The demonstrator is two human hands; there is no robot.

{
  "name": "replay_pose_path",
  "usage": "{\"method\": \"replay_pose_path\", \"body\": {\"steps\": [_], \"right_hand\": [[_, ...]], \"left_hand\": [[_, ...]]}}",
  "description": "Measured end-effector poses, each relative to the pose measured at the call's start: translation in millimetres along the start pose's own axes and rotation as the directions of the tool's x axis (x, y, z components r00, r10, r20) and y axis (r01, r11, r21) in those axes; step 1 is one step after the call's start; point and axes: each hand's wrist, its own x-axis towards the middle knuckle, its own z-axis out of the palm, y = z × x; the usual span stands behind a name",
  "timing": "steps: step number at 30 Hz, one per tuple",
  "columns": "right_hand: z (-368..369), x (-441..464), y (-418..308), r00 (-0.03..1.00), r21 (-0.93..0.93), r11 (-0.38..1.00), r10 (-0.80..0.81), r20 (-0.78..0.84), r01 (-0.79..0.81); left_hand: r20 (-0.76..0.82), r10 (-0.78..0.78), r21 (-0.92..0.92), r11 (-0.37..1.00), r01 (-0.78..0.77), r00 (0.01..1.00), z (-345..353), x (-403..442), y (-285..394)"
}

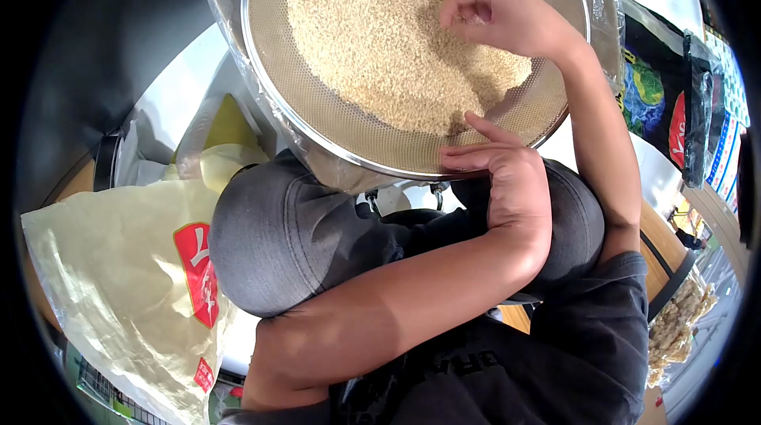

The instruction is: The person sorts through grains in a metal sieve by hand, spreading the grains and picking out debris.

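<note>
A wide round metal sieve (pixel 317 120) with a shiny rim sits over my knees. A broad heap of small pale tan seeds (pixel 372 36), like sesame, covers much of its mesh. My right hand (pixel 507 17) is above the right side of the heap, fingers curled in toward the thumb and slightly blurred. What lies between these fingers cannot be made out. My left hand (pixel 499 155) rests at the sieve's near rim, its thumb and fingers stretched out apart over the mesh edge, beside the seeds. Clear plastic (pixel 230 13) shows around and beneath the sieve.
A large pale bag (pixel 119 266) with a red label stands left of my knee (pixel 269 227). Behind it is a yellowish bag (pixel 230 128). At right lie a black printed package (pixel 646 84) and, lower down, a clear bag of tan pieces (pixel 682 322).
</note>
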Motion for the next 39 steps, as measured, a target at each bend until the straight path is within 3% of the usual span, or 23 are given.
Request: {"method": "replay_pose_path", "body": {"steps": [2, 6, 8, 12, 14, 17, 29, 33, 39], "right_hand": [[3.0, -4.1, -1.5, 0.964, 0.028, 0.996, 0.071, 0.258, -0.081], [14.9, -6.9, 1.9, 0.978, 0.043, 0.994, 0.092, 0.188, -0.102], [17.4, -5.3, 1.6, 0.985, 0.001, 0.985, 0.171, 0.007, -0.171], [8.7, -2.7, -11.3, 0.972, -0.073, 0.970, 0.234, 0.039, -0.230], [12.0, -5.6, -6.4, 0.992, 0.008, 0.995, 0.101, 0.073, -0.102], [18.1, -7.1, 0.3, 0.993, 0.030, 0.997, 0.074, 0.088, -0.077], [19.0, -3.3, -7.7, 0.985, -0.088, 0.989, 0.132, 0.110, -0.122], [20.9, -4.3, -4.1, 0.994, -0.098, 0.994, 0.060, 0.096, -0.051], [17.5, -1.6, -10.7, 0.976, -0.126, 0.983, 0.149, 0.157, -0.130]], "left_hand": [[0.024, 0.000, -0.002, 1.000, 0.000, 1.000, -0.4, 1.1, 1.2], [-0.001, 0.029, 0.005, 1.000, -0.029, 1.000, -0.2, -2.4, -2.7], [-0.015, 0.022, 0.039, 0.999, -0.022, 1.000, 0.3, -2.3, -2.4], [0.008, -0.011, -0.012, 1.000, 0.011, 1.000, 0.0, 1.0, 2.2], [-0.007, -0.029, -0.020, 0.999, 0.029, 1.000, 1.2, 1.3, 3.4], [0.005, -0.024, -0.044, 0.999, 0.024, 1.000, 0.6, 2.5, 2.2], [0.024, -0.007, -0.034, 0.999, 0.008, 1.000, -1.5, 1.2, -1.1], [0.019, -0.017, -0.033, 0.999, 0.017, 1.000, -1.4, 1.2, -0.7], [-0.015, -0.010, 0.000, 1.000, 0.010, 1.000, 0.6, 0.6, 0.0]]}}
